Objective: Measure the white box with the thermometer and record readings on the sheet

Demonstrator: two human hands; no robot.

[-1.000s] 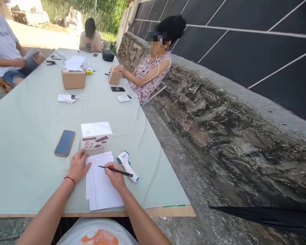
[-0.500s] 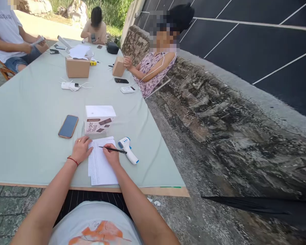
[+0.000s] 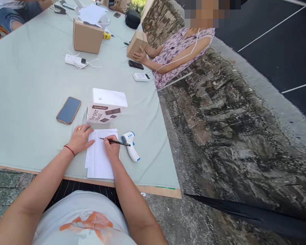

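Note:
White sheets of paper with printed or written columns down their left side lie near the table's front edge. My right hand grips a black pen, its tip over the upper part of the top sheet. Flat at the papers' left edge rests my left hand, fingers spread, with the thumb on the sheet. Just beyond the papers stands a white and brown snack box marked "Super Meal". To the right of the papers lies a white and blue infrared thermometer.
A phone lies left of the snack box. Farther off are a white device with cords, a cardboard box, a dark phone and a white device. At the right, a person holds a small carton.
My view has tipped downward, cutting off the far people. The person at the right now has hands around the small carton. My hands keep the same pose on the papers.

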